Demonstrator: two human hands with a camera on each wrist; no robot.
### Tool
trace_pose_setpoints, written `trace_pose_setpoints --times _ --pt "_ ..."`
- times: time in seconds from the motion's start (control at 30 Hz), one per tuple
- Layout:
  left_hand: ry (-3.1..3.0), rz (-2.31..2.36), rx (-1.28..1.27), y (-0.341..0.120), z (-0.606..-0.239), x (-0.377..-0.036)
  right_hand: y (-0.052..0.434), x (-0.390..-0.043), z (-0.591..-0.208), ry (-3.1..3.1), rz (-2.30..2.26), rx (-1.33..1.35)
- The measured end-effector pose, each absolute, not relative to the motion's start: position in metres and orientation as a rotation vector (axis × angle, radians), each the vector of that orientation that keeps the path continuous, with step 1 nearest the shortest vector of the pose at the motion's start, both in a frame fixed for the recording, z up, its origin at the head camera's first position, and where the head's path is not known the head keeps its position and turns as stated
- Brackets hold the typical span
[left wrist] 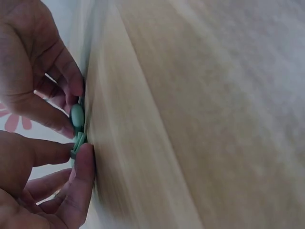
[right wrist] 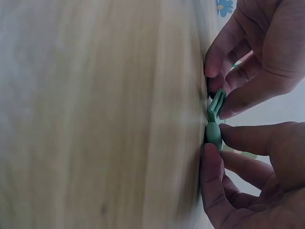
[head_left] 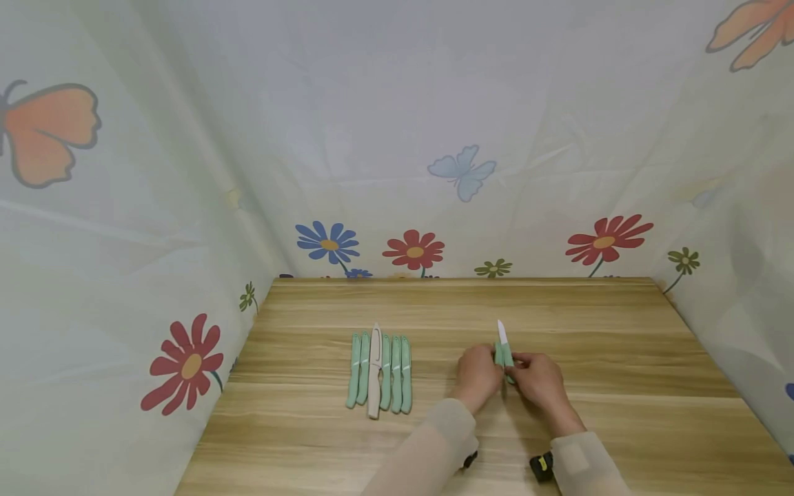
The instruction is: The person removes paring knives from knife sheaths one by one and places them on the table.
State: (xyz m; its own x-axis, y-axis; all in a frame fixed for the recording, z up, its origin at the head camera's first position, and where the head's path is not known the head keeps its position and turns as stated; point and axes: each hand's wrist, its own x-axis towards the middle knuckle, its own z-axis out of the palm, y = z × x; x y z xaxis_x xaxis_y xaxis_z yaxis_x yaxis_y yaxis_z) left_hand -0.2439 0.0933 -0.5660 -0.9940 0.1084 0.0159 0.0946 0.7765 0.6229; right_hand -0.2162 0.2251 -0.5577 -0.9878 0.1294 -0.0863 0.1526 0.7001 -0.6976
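Note:
A small paring knife (head_left: 502, 333) with a white blade and green handle lies close over the table, its tip pointing to the back. My right hand (head_left: 541, 380) pinches the handle, whose rounded end (right wrist: 214, 135) shows between thumb and fingers in the right wrist view. Directly beside it, my left hand (head_left: 480, 373) pinches a slim green blade sheath (right wrist: 217, 102) with a slot in its end. Blade and sheath are apart, side by side. To the left lie several green sheathed knives (head_left: 406, 375) in a row, with a longer beige knife (head_left: 374, 379) among them.
The wood-grain table (head_left: 620, 331) ends at a back edge against a white curtain (head_left: 372, 138) printed with flowers and butterflies. Curtain also hangs along both sides. A black and yellow device (head_left: 542, 467) sits at the right wrist.

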Motion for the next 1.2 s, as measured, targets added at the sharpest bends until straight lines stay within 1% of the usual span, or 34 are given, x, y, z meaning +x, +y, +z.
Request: trace_pose_setpoints --times 0.33,0.7,0.87,1.2 --pt "2.991 0.989 0.196 0.101 -0.566 -0.246 0.229 -0.222 -0.562 2.884 -1.167 0.225" --pt "2.908 0.98 0.185 0.105 -0.565 -0.25 0.235 -0.226 -0.567 2.691 -1.405 0.291" --pt "2.854 0.956 0.226 0.105 -0.563 -0.252 0.234 -0.224 -0.563 2.718 -1.364 0.273" --pt "2.804 0.929 0.232 0.106 -0.563 -0.251 0.232 -0.223 -0.559 2.727 -1.32 0.247"
